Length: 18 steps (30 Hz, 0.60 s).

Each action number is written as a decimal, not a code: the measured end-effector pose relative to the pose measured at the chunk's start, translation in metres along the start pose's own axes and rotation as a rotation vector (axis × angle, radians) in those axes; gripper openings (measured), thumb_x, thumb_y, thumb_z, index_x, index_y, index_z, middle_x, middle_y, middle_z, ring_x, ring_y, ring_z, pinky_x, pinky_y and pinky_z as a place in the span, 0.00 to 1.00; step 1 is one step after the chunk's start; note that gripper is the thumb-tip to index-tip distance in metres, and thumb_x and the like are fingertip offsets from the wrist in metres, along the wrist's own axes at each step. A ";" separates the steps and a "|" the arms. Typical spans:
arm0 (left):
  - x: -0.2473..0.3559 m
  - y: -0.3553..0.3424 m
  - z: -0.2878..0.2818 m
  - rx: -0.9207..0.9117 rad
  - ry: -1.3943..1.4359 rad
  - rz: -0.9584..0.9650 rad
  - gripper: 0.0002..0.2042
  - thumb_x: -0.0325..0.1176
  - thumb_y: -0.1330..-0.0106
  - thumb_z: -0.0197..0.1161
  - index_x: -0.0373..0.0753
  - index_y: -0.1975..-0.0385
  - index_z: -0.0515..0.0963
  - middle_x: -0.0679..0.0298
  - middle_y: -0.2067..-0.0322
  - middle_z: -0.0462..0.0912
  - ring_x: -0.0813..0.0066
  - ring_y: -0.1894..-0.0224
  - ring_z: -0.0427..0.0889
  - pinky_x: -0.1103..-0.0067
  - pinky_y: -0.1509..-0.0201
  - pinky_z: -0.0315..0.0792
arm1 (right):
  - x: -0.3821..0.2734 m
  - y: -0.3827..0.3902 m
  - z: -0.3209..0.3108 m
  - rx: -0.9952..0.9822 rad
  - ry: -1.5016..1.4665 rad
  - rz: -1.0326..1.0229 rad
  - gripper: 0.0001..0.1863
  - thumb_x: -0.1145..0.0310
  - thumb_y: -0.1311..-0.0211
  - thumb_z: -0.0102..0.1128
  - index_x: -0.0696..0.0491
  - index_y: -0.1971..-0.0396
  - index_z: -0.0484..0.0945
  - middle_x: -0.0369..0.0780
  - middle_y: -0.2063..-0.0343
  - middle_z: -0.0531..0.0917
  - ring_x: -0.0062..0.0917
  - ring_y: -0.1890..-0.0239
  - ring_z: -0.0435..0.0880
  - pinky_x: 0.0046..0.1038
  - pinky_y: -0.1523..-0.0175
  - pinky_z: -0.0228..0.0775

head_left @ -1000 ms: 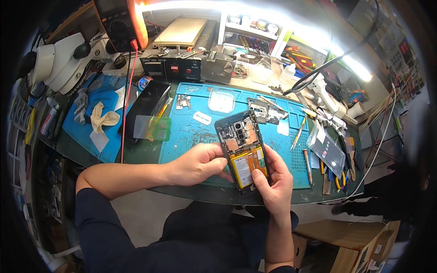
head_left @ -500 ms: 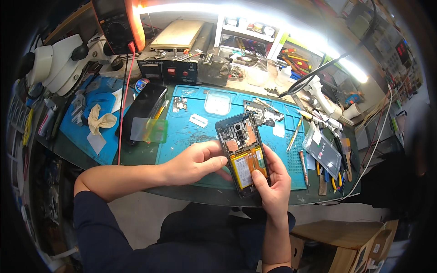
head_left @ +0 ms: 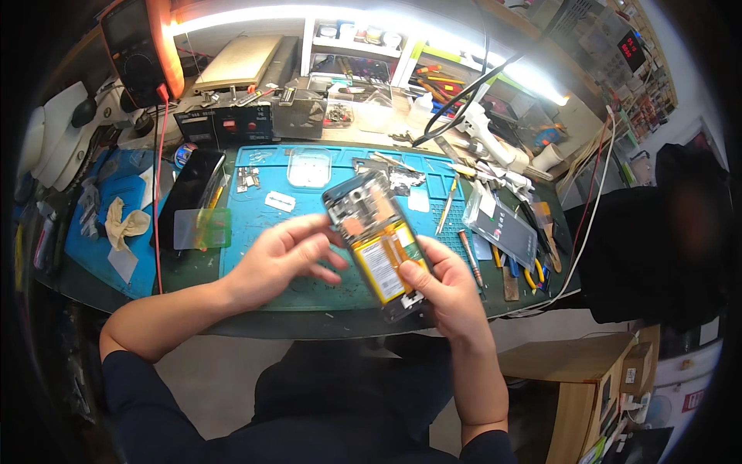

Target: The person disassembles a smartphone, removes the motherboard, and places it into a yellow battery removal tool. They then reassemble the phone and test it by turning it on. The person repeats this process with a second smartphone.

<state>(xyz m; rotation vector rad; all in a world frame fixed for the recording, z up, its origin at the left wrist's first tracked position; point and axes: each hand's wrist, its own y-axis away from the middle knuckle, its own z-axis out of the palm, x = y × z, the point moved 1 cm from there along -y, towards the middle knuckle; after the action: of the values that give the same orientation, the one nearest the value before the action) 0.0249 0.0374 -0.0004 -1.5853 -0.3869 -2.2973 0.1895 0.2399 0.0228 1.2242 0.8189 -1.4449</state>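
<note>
An opened smartphone [head_left: 376, 246] is held tilted above the near part of the blue work mat [head_left: 286, 213]. Its back cover is off, so the camera block, copper-coloured shields and a yellow-edged battery [head_left: 380, 267] show, with orange flex cables running over the battery. My right hand [head_left: 447, 290] grips the phone by its lower right side, the thumb lying over the flex cable and battery. Close to the phone's upper left edge is my left hand [head_left: 282, 255], fingers spread and bent, with nothing in it. Part of that hand's fingers lies near the phone's side; contact cannot be made out.
On the mat lie a clear plastic box [head_left: 309, 167], a white-metal razor blade [head_left: 280, 202] and loose circuit boards [head_left: 398, 176]. A dark phone [head_left: 189, 189] rests at left, with a red lead [head_left: 158, 224] nearby. Tools and a bagged panel [head_left: 502, 232] crowd the right. A person in black stands at far right.
The view has turned, shifting the bench leftward. My left hand has drawn back slightly from the phone and its fingers have spread. The phone tilts further, still in my right hand.
</note>
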 end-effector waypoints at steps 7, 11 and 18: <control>0.014 -0.011 -0.022 0.373 0.019 0.307 0.19 0.36 0.18 0.47 0.34 0.34 0.68 0.59 0.49 0.77 0.72 0.49 0.80 0.72 0.45 0.78 | -0.028 0.002 -0.023 0.321 1.090 -0.521 0.16 0.72 0.32 0.65 0.58 0.46 0.80 0.39 0.64 0.87 0.17 0.62 0.83 0.26 0.56 0.76; 0.016 -0.010 -0.019 0.303 0.079 0.295 0.23 0.42 0.18 0.48 0.33 0.33 0.66 0.56 0.47 0.76 0.69 0.46 0.79 0.71 0.41 0.76 | -0.027 -0.006 -0.016 0.196 0.785 -0.343 0.18 0.72 0.31 0.65 0.60 0.44 0.79 0.40 0.57 0.87 0.17 0.56 0.83 0.24 0.50 0.76; 0.005 -0.001 0.002 -0.108 0.011 0.061 0.31 0.39 0.24 0.63 0.32 0.28 0.62 0.58 0.41 0.78 0.72 0.43 0.80 0.72 0.40 0.76 | -0.015 -0.025 0.018 0.045 0.024 0.019 0.22 0.71 0.30 0.65 0.64 0.40 0.72 0.41 0.49 0.84 0.19 0.49 0.83 0.25 0.42 0.75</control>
<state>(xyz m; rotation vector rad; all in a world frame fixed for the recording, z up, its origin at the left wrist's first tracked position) 0.0247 0.0392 0.0049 -1.6105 -0.2123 -2.3145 0.1600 0.2330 0.0393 1.2820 0.7921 -1.4430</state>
